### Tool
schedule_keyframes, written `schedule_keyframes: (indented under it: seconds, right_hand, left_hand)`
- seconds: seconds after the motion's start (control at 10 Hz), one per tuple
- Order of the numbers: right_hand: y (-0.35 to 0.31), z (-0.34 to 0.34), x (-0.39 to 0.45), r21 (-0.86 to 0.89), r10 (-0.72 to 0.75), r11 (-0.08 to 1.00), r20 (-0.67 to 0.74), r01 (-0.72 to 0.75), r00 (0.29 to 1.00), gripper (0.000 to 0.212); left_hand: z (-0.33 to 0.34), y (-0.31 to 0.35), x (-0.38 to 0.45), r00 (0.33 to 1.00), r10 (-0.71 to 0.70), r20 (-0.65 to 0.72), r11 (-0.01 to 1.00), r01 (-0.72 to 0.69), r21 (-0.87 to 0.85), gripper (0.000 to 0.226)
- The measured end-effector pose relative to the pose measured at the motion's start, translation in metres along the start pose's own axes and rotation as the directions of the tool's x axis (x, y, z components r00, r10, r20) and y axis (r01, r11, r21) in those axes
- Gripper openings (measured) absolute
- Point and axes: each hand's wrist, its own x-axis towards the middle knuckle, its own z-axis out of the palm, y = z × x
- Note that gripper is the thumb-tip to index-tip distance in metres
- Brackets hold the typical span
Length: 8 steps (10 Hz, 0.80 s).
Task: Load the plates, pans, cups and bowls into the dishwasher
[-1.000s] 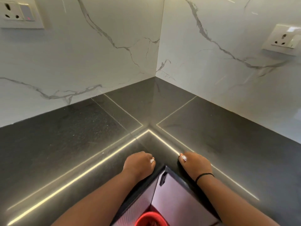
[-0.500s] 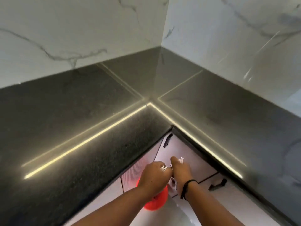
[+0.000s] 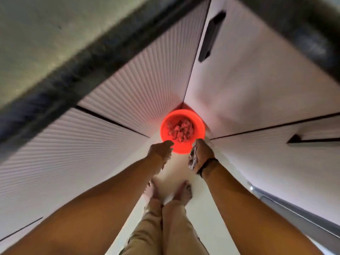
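Note:
No plate, pan, cup, bowl or dishwasher is in view. I look straight down at a red bin (image 3: 182,131) on the floor in the inner corner of the cabinets, with pale crumpled scraps in it. Both my hands reach down over its near rim. My left hand (image 3: 161,152) hangs with the fingers curled downward; motion blur hides whether it holds anything. My right hand (image 3: 201,155), with a black band at the wrist, is closed around a pale crumpled wad (image 3: 192,158).
The dark countertop edge (image 3: 77,70) overhangs at the upper left, with ribbed white cabinet fronts (image 3: 128,92) below it. Smooth white doors with black handles (image 3: 211,35) stand at the right. My bare feet (image 3: 167,192) stand on the pale floor just behind the bin.
My view has tipped from the countertop corner down to the floor. Both hands left the counter edge and dropped to the red bin's rim.

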Motion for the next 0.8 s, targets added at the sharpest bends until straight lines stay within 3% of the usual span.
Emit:
schedule_keyframes:
  seconds: [0.1, 0.2, 0.3, 0.4, 0.5, 0.6, 0.7, 0.8]
  right_hand:
    - [-0.005, 0.01, 0.033, 0.0, 0.001, 1.0, 0.004, -0.001, 1.0, 0.033]
    - [-0.016, 0.025, 0.059, 0.057, 0.04, 0.997, 0.131, -0.048, 0.991, 0.034]
    - [-0.028, 0.038, 0.078, 0.148, 0.013, 0.988, 0.257, -0.052, 0.966, 0.058]
    - [-0.044, 0.042, 0.089, 0.122, -0.101, 0.989, 0.193, 0.079, 0.976, 0.059]
    - [-0.049, 0.039, 0.093, 0.088, -0.127, 0.99, 0.183, 0.112, 0.975, 0.061]
    - [-0.045, 0.033, 0.092, -0.032, -0.157, 0.987, 0.045, 0.159, 0.987, 0.059]
    - [-0.038, 0.028, 0.088, -0.251, -0.275, 0.936, -0.087, 0.246, 0.957, 0.055]
    - [-0.02, 0.019, 0.072, -0.582, -0.436, 0.762, -0.139, 0.283, 0.889, 0.065]
  left_hand:
    - [0.011, -0.005, 0.032, 0.999, 0.015, 0.037, 0.998, -0.013, -0.053, 0.05]
    - [0.027, 0.005, 0.051, 0.997, 0.048, 0.057, 0.993, -0.041, -0.107, 0.056]
    - [0.037, 0.029, 0.051, 0.981, 0.043, 0.188, 0.978, -0.003, -0.211, 0.073]
    - [0.038, 0.047, 0.057, 0.947, 0.07, 0.312, 0.981, -0.009, -0.194, 0.083]
    - [0.034, 0.052, 0.057, 0.964, 0.081, 0.253, 0.98, -0.031, -0.197, 0.077]
    - [0.03, 0.045, 0.056, 0.979, 0.071, 0.192, 0.994, -0.053, -0.1, 0.07]
    - [0.026, 0.033, 0.055, 0.973, 0.086, 0.213, 0.996, -0.087, -0.008, 0.074]
    - [0.02, 0.024, 0.042, 0.945, 0.224, 0.238, 0.955, -0.262, 0.141, 0.052]
